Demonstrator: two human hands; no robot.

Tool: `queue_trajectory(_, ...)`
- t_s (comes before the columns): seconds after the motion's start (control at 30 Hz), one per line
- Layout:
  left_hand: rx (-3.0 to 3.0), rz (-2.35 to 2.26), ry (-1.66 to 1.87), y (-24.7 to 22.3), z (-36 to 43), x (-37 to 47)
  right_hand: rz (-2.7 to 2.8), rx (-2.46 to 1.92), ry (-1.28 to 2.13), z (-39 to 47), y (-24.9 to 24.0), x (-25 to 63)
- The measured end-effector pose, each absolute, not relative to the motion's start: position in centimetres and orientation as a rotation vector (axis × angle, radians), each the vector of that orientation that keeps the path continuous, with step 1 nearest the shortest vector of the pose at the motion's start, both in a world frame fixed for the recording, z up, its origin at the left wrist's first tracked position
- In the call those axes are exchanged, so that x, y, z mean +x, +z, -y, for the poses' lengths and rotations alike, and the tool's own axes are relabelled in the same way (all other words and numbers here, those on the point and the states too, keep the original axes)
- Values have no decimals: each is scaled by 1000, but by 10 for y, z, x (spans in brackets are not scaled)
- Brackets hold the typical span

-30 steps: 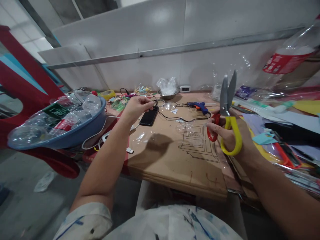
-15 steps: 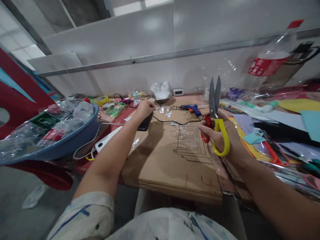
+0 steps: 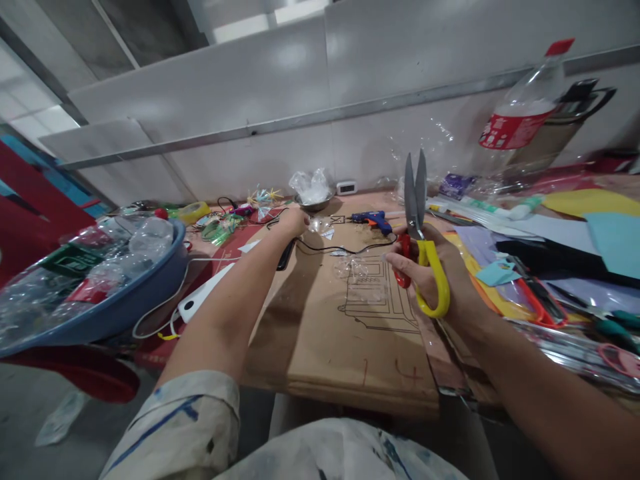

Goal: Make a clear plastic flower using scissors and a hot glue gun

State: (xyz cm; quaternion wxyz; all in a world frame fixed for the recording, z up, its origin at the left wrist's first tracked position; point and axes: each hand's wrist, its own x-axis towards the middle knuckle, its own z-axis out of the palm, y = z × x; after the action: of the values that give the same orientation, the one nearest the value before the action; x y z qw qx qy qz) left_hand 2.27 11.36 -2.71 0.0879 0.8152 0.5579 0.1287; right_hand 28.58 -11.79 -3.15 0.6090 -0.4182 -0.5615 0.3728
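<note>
My right hand (image 3: 434,270) grips a pair of scissors (image 3: 416,200) with one yellow and one red handle, blades pointing up and slightly apart. Stretched across to the back of the cardboard (image 3: 320,333), my left hand (image 3: 294,221) has its fingers curled together by small clear plastic pieces (image 3: 320,225). What those fingers hold, if anything, I cannot make out. Partly behind my left forearm lies a black phone (image 3: 285,257). A clear plastic scrap (image 3: 353,268) rests on a line drawing on the cardboard, between my hands.
A blue basin (image 3: 165,267) of plastic bottles stands at left. Behind the cardboard are a blue glue gun (image 3: 373,220) with its cord and a bowl of clear plastic (image 3: 314,188). Coloured sheets (image 3: 613,240), an orange-handled cutter (image 3: 537,297) and a large bottle (image 3: 523,123) occupy the right.
The view has turned slightly right, so things appear further left. My left hand stays near the small plastic pieces, its forearm now covering more of the phone. My right hand still holds the scissors upright.
</note>
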Motion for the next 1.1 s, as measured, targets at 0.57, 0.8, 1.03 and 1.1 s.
queue_trajectory(0.57,2480,-1424,547,-23,-85,48,1323,-1022,761,124,-19,283)
queue_trajectory(0.8,2413,-1200,577,-15,-52,58,1287,-1049,718,124,-20,285)
queue_trajectory(1.03,2805,-747,235,-17,-49,95,1249,-1048,730,123,-16,288)
queue_trajectory(1.1,2881,-650,152,-16,-51,102,1243,-1052,733,122,-17,289)
